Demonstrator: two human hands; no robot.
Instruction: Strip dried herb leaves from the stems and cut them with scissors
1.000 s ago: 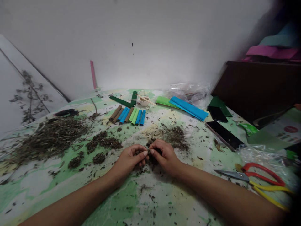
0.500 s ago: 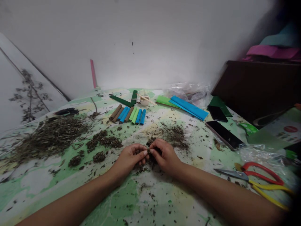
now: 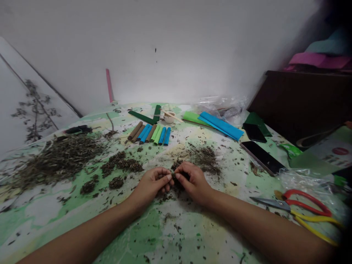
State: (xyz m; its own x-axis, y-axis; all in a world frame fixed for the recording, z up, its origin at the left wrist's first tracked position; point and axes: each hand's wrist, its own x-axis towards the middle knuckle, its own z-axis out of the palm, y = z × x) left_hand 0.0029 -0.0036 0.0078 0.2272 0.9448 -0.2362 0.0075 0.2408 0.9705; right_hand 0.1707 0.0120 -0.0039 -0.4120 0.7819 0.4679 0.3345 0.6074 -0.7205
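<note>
My left hand and my right hand meet at the middle of the table, fingertips pinched together. Between them is a small bit of dark dried leaf, mostly hidden by the fingers. Crumbled dried leaf is spread just beyond my right hand, with more crumbs under both hands. Left of my left hand lie small heaps of crushed leaf. A large pile of dried stems and leaves covers the table's left side. Several rolled tubes in brown, blue and light green lie in a row beyond my hands.
Scissors with red and yellow handles lie at the right, near a phone and a second dark phone. Blue folded paper and a small white cup with sticks across it stand farther back. A wall closes off the back.
Both hands stay in nearly the same place, still pinched together. Only a very slight shift of the fingers and the view shows.
</note>
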